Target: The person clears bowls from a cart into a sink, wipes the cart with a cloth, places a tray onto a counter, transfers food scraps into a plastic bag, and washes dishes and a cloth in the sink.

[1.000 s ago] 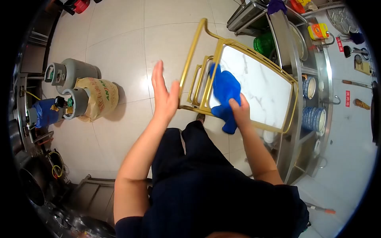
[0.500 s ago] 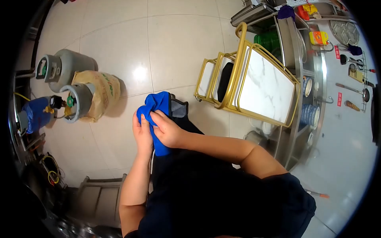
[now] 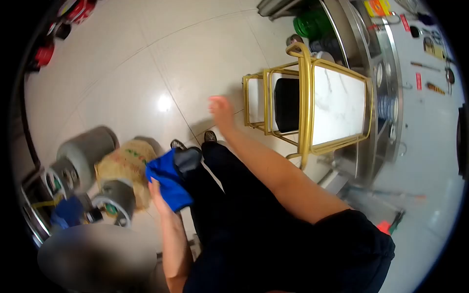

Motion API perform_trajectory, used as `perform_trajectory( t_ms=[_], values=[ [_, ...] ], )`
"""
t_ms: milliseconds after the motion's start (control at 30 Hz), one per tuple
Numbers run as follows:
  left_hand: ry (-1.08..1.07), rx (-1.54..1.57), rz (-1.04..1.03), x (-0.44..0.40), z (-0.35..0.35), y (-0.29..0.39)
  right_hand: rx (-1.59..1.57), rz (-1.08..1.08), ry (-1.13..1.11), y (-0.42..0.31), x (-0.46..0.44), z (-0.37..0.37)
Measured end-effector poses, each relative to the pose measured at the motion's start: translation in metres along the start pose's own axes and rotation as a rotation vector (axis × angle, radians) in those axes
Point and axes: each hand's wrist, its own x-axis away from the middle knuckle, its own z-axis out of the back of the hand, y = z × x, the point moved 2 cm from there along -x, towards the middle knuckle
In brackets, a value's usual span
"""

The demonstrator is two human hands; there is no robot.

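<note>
My left hand (image 3: 160, 198) is closed on the edge of a blue cloth (image 3: 168, 180), which hangs spread out in front of my dark trousers and shows a grey patch at its upper right. The fingers behind the cloth are hidden. My right hand (image 3: 222, 111) is held out over the tiled floor, away from the cloth and left of the gold-framed trolley (image 3: 306, 97). Its fingers look curled in, a little blurred, with nothing visible in them.
Grey gas cylinders (image 3: 90, 151) and a tan sack (image 3: 129, 163) stand at the left. A steel shelf unit (image 3: 386, 112) with bowls runs behind the trolley; utensils (image 3: 435, 88) hang on the right wall. Red items (image 3: 45, 52) show at the upper left. A blurred oval covers the lower left.
My right hand has let go of the cloth and moved up and right. My left hand has lowered with the cloth, which is now more spread out. The view has turned and shifted.
</note>
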Motion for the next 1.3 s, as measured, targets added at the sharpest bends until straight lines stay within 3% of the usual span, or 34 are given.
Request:
perform_trajectory(
  t_ms=[67, 133, 333, 433, 467, 533, 633, 667, 767, 800, 867, 967, 1033, 1100, 1167, 1233, 1300],
  values=[
    [0.016, -0.192, 0.116, -0.014, -0.018, -0.006, -0.081, -0.144, 0.450, 0.077, -0.054, 0.060],
    [-0.002, -0.265, 0.197, -0.033, -0.026, -0.016, -0.413, -0.373, 0.793, 0.090, -0.069, 0.106],
    [-0.030, -0.346, 0.348, -0.084, 0.002, -0.053, -0.930, -0.773, 1.477, 0.172, -0.090, 0.188],
    [0.063, -0.330, 0.448, -0.097, 0.012, -0.065, -0.967, -0.735, 1.060, 0.196, -0.086, 0.195],
    [0.096, -0.333, 0.468, -0.098, 0.014, -0.066, -0.792, -0.686, 0.990, 0.196, -0.073, 0.198],
    [0.094, -0.340, 0.500, -0.106, 0.010, -0.067, -0.456, -0.570, 0.820, 0.130, -0.065, 0.176],
    [0.031, -0.385, 0.545, -0.109, 0.018, -0.067, -0.924, -0.452, 1.072, 0.156, -0.061, 0.204],
    [0.023, -0.410, 0.545, -0.112, 0.022, -0.068, -1.153, -0.500, 1.159, 0.194, -0.063, 0.229],
    [0.035, -0.503, 0.534, -0.112, 0.016, -0.061, -1.254, -0.737, 1.024, 0.183, -0.075, 0.238],
    [0.041, -0.544, 0.535, -0.112, 0.012, -0.058, -1.320, -0.734, 1.053, 0.193, -0.077, 0.240],
    [0.068, -0.509, 0.515, -0.111, 0.003, -0.057, -1.125, -0.649, 0.809, 0.223, -0.066, 0.259],
    [0.038, -0.478, 0.508, -0.115, 0.006, -0.050, -1.061, -0.664, 0.841, 0.218, -0.059, 0.267],
    [0.000, -0.429, 0.537, -0.118, 0.019, -0.052, -1.348, -0.696, 1.022, 0.186, -0.067, 0.259],
    [-0.031, -0.383, 0.569, -0.122, 0.028, -0.055, -1.533, -0.291, 1.281, 0.192, -0.075, 0.262],
    [-0.051, -0.395, 0.565, -0.117, 0.015, -0.054, -1.767, -0.547, 1.190, 0.226, -0.085, 0.293],
    [-0.062, -0.417, 0.558, -0.120, 0.014, -0.051, -1.691, -0.450, 1.393, 0.204, -0.084, 0.279],
    [-0.066, -0.414, 0.565, -0.120, 0.023, -0.050, -1.789, -0.177, 1.247, 0.206, -0.077, 0.278]
  ],
)
